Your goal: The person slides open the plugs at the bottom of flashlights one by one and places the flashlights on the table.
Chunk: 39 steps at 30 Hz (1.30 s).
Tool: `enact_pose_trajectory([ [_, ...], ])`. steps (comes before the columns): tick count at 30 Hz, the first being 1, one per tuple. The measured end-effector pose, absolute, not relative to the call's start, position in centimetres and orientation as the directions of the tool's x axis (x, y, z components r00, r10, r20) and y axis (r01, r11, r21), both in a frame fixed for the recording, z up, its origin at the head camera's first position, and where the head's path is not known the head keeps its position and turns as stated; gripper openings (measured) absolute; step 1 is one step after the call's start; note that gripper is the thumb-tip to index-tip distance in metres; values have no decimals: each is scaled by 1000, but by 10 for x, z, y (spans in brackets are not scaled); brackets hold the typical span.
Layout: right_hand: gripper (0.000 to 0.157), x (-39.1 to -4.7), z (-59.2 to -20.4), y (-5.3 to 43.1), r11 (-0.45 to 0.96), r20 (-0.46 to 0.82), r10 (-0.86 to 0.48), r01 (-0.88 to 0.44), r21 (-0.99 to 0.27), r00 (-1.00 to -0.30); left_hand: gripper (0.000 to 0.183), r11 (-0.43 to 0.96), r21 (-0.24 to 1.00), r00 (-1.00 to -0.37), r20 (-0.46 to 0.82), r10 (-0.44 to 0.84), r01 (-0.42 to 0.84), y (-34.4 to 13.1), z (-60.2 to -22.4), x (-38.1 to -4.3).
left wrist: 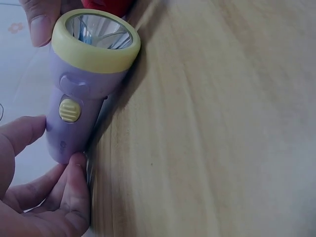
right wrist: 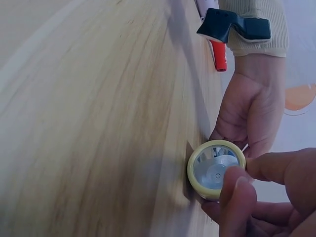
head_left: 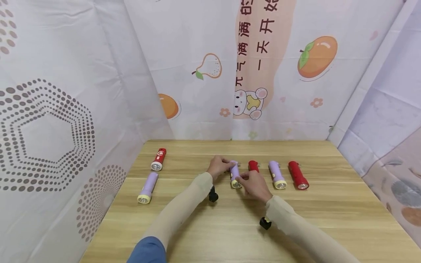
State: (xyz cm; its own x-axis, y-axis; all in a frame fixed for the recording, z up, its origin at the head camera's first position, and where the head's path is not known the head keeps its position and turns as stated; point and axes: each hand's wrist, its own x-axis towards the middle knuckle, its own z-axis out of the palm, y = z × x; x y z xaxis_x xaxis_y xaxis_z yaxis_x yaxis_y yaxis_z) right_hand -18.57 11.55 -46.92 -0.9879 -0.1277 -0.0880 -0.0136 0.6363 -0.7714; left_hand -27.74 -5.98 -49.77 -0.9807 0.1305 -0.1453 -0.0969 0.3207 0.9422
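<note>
A purple flashlight [head_left: 234, 171] with a yellow head ring lies on the wooden table, its lens towards me. At its far tail end, my left hand [head_left: 218, 166] pinches it between thumb and fingers. My right hand [head_left: 256, 185] grips the lens end from the right side. In the left wrist view, the yellow switch of the flashlight [left wrist: 74, 133] faces up, and only part of the right hand [left wrist: 37, 22] shows beside the head. The right wrist view shows the thumb in front of the flashlight's lens [right wrist: 210, 170], with a finger against the rim.
Right of my hands lie a red flashlight [head_left: 253, 165], partly hidden by the right hand, another purple one [head_left: 277, 175] and a darker red one [head_left: 298, 175]. At the table's left are a red-and-white flashlight [head_left: 159, 159] and a purple one [head_left: 148, 185]. A printed curtain [head_left: 197, 109] hangs behind.
</note>
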Motion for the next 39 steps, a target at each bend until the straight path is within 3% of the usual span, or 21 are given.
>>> enact_pose_trajectory([
  [10,34,-187,-463,121,662,-4,-132,-85,-744,-991,32,367,928,-965,-152,213,-65,-75,-490,-264],
  [21,30,-177,-461,130,724,149,-174,-229,-651,-973,17,448,887,-957,-23,288,113,-93,-489,-246],
  [27,30,-169,-460,135,723,154,-170,-230,-651,-973,17,443,872,-927,31,373,207,-103,-487,-229],
  [39,19,-143,-467,140,679,119,-179,-210,-703,-977,15,377,888,-879,59,473,263,-120,-478,-184],
])
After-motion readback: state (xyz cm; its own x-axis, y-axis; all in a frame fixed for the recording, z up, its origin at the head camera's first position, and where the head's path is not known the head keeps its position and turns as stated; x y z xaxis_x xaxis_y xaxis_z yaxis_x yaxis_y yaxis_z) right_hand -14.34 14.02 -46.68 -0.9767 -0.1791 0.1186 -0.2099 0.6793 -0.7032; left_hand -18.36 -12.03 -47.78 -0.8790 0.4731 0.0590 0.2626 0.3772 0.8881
